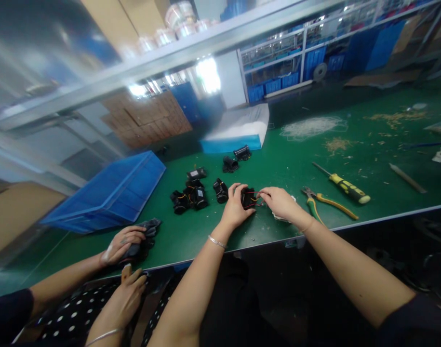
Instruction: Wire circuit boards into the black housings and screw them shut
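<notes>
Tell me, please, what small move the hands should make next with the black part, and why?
Probably the right hand should draw the red wires straight out to the side while the left hand steadies the black part. The left hand clasps the part above the table, and the right fingertips pinch the wires just beside it.

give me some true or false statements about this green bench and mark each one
1. The left hand holds a small black part. True.
2. The right hand grips the screwdriver. False: the screwdriver lies apart on the green table; the right hand pinches the part's red wires.
3. The pliers lie to the right of the right hand. True.
4. The blue crate sits to the right of the pliers. False: it sits tilted at the far left.
5. A co-worker's hand rests near the left table edge. True.
</notes>
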Demonstrator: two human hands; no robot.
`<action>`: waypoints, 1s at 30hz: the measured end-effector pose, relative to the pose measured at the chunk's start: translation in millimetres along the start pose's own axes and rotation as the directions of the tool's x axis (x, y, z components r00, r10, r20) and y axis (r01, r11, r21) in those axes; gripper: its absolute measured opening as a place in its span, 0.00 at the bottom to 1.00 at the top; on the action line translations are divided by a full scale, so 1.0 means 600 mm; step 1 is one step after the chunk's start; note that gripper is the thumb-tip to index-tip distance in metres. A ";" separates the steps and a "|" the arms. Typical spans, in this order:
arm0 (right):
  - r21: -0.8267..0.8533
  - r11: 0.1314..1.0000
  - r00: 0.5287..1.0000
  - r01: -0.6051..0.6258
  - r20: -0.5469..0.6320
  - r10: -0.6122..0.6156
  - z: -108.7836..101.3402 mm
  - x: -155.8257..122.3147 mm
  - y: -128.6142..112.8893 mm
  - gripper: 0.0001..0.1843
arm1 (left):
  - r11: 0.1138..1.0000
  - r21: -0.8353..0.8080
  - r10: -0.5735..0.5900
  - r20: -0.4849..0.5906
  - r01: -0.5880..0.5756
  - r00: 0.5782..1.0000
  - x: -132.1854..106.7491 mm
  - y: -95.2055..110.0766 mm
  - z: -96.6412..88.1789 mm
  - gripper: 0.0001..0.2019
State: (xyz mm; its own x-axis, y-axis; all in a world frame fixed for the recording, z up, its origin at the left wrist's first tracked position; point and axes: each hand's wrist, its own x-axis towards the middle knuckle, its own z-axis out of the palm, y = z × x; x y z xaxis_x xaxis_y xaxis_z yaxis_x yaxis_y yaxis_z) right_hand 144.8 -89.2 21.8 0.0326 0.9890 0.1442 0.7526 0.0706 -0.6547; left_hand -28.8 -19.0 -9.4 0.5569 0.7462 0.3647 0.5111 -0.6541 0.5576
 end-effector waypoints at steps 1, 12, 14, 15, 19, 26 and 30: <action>0.056 0.998 1.000 0.000 -0.002 0.000 0.000 0.000 -0.002 0.17 | 1.000 -0.014 -0.001 -0.001 0.001 1.000 0.001 -0.001 0.003 0.40; 0.518 0.843 0.988 -0.149 0.115 0.104 0.019 -0.001 0.009 0.20 | 0.999 0.051 0.010 -0.058 -0.007 0.998 0.008 0.010 0.009 0.36; 0.578 0.804 0.989 -0.140 0.043 0.140 0.012 0.004 0.013 0.22 | 0.991 0.125 0.051 -0.046 -0.045 0.998 0.007 0.019 0.006 0.35; 0.641 0.757 0.987 -0.128 0.006 0.162 0.010 0.007 0.014 0.22 | 0.984 0.163 0.077 -0.035 -0.070 0.996 0.007 0.023 0.005 0.35; 0.932 0.358 0.976 -0.061 -0.019 0.215 0.008 0.005 0.009 0.19 | 0.970 0.217 0.112 -0.015 -0.106 0.994 0.008 0.030 0.006 0.35; 0.802 0.512 0.938 -0.308 0.345 0.024 0.019 -0.025 0.007 0.21 | 0.998 0.056 -0.006 -0.125 0.013 0.992 0.012 0.016 0.021 0.36; 0.610 0.714 0.894 -0.344 0.445 0.051 0.016 -0.036 0.010 0.23 | 1.000 -0.018 -0.027 -0.126 0.025 0.992 0.011 0.011 0.023 0.38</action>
State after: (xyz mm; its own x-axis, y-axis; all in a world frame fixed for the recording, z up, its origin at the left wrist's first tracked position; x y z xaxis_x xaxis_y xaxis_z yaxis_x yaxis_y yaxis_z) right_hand 142.4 -108.7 7.6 -0.2250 0.9457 -0.2344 0.1251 -0.2105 -0.9696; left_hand -12.7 -20.0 -13.3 0.4563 0.7733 0.4403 0.5131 -0.6329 0.5798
